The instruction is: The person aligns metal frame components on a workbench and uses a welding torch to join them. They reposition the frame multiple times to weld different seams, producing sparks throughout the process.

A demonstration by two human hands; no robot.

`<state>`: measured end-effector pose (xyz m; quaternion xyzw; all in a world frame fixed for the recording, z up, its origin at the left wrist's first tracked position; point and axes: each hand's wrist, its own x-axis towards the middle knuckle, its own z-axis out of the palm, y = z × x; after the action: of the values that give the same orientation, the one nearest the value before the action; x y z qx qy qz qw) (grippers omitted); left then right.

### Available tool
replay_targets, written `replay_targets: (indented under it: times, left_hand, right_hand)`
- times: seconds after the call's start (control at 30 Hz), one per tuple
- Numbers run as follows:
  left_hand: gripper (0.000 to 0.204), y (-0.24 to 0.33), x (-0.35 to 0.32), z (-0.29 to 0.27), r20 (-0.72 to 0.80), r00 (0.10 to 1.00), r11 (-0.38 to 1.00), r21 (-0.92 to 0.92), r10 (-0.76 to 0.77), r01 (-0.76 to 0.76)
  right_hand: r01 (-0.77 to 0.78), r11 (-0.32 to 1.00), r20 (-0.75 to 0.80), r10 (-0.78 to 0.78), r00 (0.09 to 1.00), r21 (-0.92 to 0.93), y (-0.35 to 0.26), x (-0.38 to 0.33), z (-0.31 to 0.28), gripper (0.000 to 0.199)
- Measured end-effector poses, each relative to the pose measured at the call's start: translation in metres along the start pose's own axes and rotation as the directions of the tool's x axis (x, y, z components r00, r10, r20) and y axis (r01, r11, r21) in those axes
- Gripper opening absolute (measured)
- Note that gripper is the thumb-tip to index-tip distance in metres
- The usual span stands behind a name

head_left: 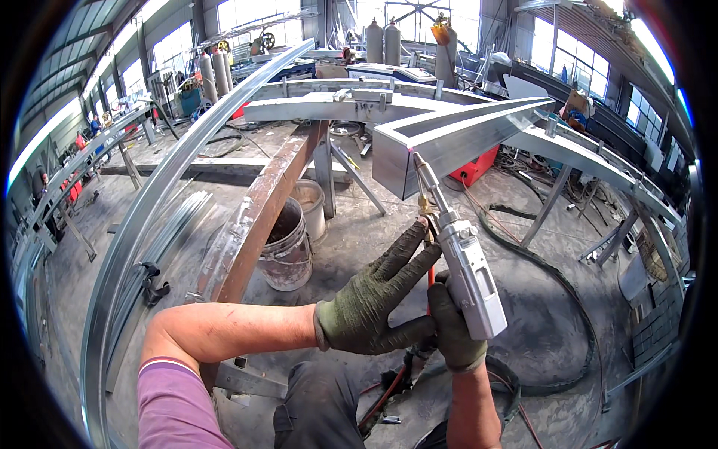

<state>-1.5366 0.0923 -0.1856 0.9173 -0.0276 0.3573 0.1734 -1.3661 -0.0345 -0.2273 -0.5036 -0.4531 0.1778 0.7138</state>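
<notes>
My right hand (455,329), in a dark green work glove, grips the silver handheld welding gun (475,284) from its left side. The gun points up and away; its narrow nozzle (426,170) meets or nearly meets the near corner of a shiny metal box-section frame (394,166). A brass-coloured fitting (424,203) and a thin feed tube run beside the nozzle. My left hand (378,303), gloved alike, stretches its fingers apart towards that fitting. Its fingertips are at the tube, and whether they press on it I cannot tell. Its thumb reaches towards my right hand.
The frame rests on a pale metal support beam (359,111). A rusty brown beam (262,213) runs at the left, beside two buckets (288,254). One long metal profile (161,176) slants along the left. A thick dark hose (557,277) curves across the floor; gas cylinders (392,45) stand behind.
</notes>
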Motion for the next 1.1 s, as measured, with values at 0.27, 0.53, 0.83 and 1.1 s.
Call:
replay_targets:
  times: [0.27, 0.53, 0.83, 1.1]
  left_hand:
    - [0.108, -0.003, 0.0, 0.0, 0.006, 1.0, 1.0, 0.006, -0.006, 0.006]
    - [0.108, -0.004, 0.001, 0.002, -0.017, 1.0, 1.0, 0.003, -0.006, 0.006]
    - [0.108, -0.002, 0.001, 0.0, -0.007, 1.0, 0.999, 0.031, -0.024, 0.024]
    - [0.109, -0.003, -0.001, 0.005, -0.042, 0.999, 1.0, -0.012, 0.0, -0.001]
  right_hand:
    - [-0.026, 1.0, 0.006, 0.026, 1.0, 0.014, -0.009, 0.002, 0.005, 0.008]
    - [-0.078, 0.996, -0.008, 0.078, 0.997, 0.032, -0.011, 0.002, 0.006, 0.006]
    - [-0.09, 0.992, 0.014, 0.089, 0.996, 0.083, -0.013, 0.001, 0.007, 0.01]
    - [-0.208, 0.962, 0.113, 0.19, 0.975, 0.175, -0.029, 0.002, 0.005, 0.025]
